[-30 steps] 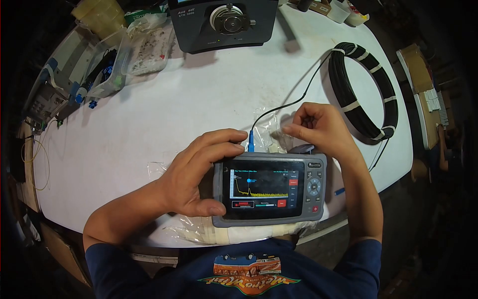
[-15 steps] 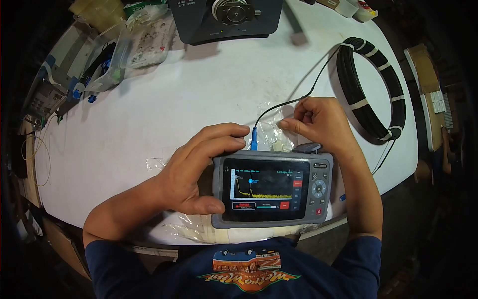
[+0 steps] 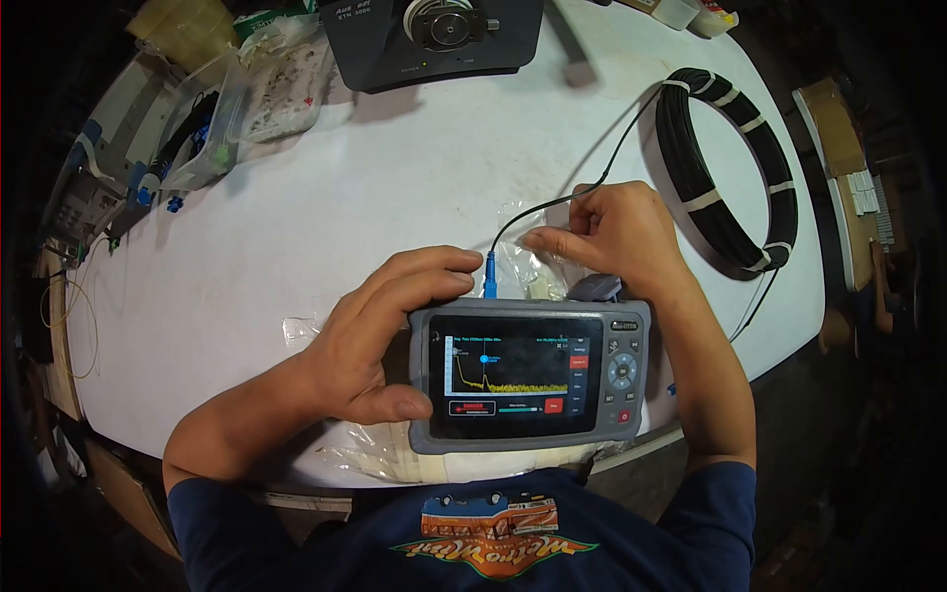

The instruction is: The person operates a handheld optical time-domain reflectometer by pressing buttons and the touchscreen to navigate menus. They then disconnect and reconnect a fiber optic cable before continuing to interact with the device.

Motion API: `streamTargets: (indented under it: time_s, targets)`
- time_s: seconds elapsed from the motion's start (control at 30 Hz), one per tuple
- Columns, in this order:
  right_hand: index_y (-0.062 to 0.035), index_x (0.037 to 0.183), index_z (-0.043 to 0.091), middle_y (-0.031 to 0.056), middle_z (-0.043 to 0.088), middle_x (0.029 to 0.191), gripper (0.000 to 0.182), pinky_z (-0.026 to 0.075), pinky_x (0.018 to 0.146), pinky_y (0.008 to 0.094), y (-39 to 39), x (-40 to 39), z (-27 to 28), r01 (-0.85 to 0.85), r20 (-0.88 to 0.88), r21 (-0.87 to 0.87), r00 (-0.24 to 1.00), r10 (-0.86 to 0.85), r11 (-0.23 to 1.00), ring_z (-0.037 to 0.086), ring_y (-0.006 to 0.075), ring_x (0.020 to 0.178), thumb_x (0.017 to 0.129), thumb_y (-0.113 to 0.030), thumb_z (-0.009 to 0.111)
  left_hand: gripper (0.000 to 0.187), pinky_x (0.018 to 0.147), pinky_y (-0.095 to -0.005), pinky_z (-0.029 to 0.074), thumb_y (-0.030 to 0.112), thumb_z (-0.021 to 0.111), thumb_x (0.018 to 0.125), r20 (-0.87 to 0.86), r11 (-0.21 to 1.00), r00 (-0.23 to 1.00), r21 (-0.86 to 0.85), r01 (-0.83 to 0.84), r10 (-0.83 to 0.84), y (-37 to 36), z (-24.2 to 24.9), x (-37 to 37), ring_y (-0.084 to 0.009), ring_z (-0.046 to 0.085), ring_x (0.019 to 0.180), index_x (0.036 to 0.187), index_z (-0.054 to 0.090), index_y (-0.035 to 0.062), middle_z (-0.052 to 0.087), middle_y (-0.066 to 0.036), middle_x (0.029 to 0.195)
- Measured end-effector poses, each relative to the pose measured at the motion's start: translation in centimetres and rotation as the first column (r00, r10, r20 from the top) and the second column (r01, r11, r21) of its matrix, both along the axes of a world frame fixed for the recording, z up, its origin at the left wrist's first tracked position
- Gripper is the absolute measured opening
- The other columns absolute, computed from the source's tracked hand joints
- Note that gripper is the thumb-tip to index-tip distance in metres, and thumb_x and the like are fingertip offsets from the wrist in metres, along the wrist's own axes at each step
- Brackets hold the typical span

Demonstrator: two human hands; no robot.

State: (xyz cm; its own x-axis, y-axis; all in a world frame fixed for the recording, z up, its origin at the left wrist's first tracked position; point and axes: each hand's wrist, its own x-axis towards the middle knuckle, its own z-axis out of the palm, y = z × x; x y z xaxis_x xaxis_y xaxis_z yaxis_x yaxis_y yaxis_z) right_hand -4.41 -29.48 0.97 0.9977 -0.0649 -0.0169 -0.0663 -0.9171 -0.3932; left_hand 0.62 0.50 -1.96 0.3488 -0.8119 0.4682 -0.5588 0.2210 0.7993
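A grey handheld mini-OTDR tester point(image 3: 523, 446) lies in front of me, its screen lit with a yellow trace. My left hand point(image 3: 370, 335) is closed around its left side, thumb on the lower front edge, fingers reaching over the top near a blue connector point(image 3: 490, 276). That connector is plugged into the tester's top edge, and a black cable point(image 3: 533, 208) curves from it toward the right. Behind the tester, my right hand point(image 3: 626, 232) has curled fingers against the cable and its thumb stretched left. What lies inside those fingers is hidden.
A coil of black cable point(image 3: 702, 200) with white ties lies at the right. At the back is a dark ETH 3000 machine point(image 3: 434, 54). Plastic containers point(image 3: 207, 163) line the left side. Clear plastic wrap point(image 3: 370, 439) lies under and around the tester.
The view has shifted slightly. My right thumb has moved left, farther from its curled fingers. My left hand keeps its hold on the tester.
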Motion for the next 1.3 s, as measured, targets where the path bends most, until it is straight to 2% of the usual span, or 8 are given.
streamTargets:
  time_s: [0.13,0.67,0.77,0.83,0.93,1.03,1.23,1.3]
  targets:
    - [-0.0043,0.063,0.071,0.0078,0.061,0.053,0.062,0.049,0.054,0.0377,0.2,0.2,-0.2,0.036,0.011,0.010,0.999,-0.036,0.999,0.064,0.0278,0.053,0.073,-0.064,0.083,0.090,0.110,-0.0481,0.045,0.070,0.064,0.091,-0.014,1.000,1.000,0.005,-0.009,0.009,0.0,0.0,-0.1,-0.0419,0.053,0.134,0.143,0.048,-0.0019,0.051,-0.029,0.145]
    - [-0.0022,0.075,0.077,0.0109,0.069,0.062,0.046,0.052,0.056,0.0357,0.3,-0.3,-0.1,0.072,0.091,0.045,0.993,-0.076,0.996,0.069,0.0281,0.057,0.082,-0.048,0.081,0.091,0.112,-0.0475,0.044,0.070,0.064,0.091,-0.009,1.000,1.000,0.016,-0.006,0.006,0.1,-0.2,-0.1,-0.0413,0.051,0.136,0.145,0.046,-0.0015,0.050,-0.028,0.146]
    - [-0.0019,0.074,0.076,0.0108,0.068,0.061,0.045,0.052,0.056,0.0356,0.2,-0.3,0.0,0.061,0.084,0.051,0.994,-0.066,0.997,0.068,0.0277,0.057,0.081,-0.046,0.082,0.094,0.111,-0.0463,0.043,0.071,0.063,0.091,-0.057,1.000,0.998,0.000,-0.004,0.004,0.1,-0.5,-0.2,-0.0398,0.052,0.136,0.146,0.044,-0.0027,0.049,-0.028,0.147]
    - [-0.0017,0.073,0.075,0.0107,0.067,0.061,0.044,0.052,0.056,0.0356,0.1,-0.4,-0.1,0.053,0.082,0.055,0.995,-0.057,0.997,0.068,0.0276,0.056,0.081,-0.045,0.082,0.098,0.110,-0.0442,0.044,0.072,0.061,0.091,-0.242,1.000,0.970,-0.014,-0.008,0.005,0.1,-0.6,-0.4,-0.0361,0.053,0.134,0.149,0.039,-0.0037,0.050,-0.026,0.146]
    - [-0.0015,0.074,0.074,0.0102,0.067,0.060,0.044,0.051,0.056,0.0354,-0.1,-0.5,-0.3,0.031,0.098,0.097,0.994,-0.040,0.995,0.067,0.0272,0.056,0.080,-0.044,0.083,0.100,0.109,-0.0424,0.045,0.073,0.060,0.092,-0.381,1.000,0.925,0.026,0.002,0.008,0.1,-0.3,-0.9,-0.0321,0.055,0.131,0.150,0.036,-0.0039,0.050,-0.024,0.146]
    - [-0.0017,0.074,0.074,0.0101,0.067,0.061,0.045,0.051,0.056,0.0351,-0.3,-0.5,-0.3,-0.002,0.087,0.105,0.996,-0.007,0.995,0.068,0.0263,0.056,0.079,-0.045,0.085,0.101,0.108,-0.0415,0.046,0.074,0.058,0.092,-0.346,0.999,0.938,0.030,0.020,-0.008,0.3,-0.8,-0.6,-0.0303,0.056,0.128,0.151,0.034,-0.0042,0.050,-0.023,0.147]
    - [-0.0027,0.074,0.074,0.0081,0.066,0.060,0.047,0.050,0.056,0.0338,-0.3,-0.6,-0.1,-0.006,0.027,0.119,1.000,0.003,0.993,0.065,0.0234,0.054,0.077,-0.048,0.086,0.100,0.109,-0.0422,0.045,0.074,0.058,0.092,-0.398,0.999,0.917,0.043,0.006,0.012,0.2,-0.7,-0.8,-0.0320,0.056,0.129,0.151,0.035,-0.0038,0.050,-0.024,0.146]
    - [0.0023,0.076,0.073,0.0056,0.059,0.056,0.042,0.042,0.049,0.0270,-0.3,-0.7,-0.5,-0.027,0.113,0.128,0.993,0.012,0.991,0.053,0.0107,0.049,0.074,-0.035,0.092,0.099,0.109,-0.0426,0.045,0.074,0.058,0.092,-0.403,0.999,0.915,0.045,0.012,0.007,0.1,-0.7,-0.8,-0.0328,0.056,0.130,0.150,0.035,-0.0038,0.050,-0.024,0.146]
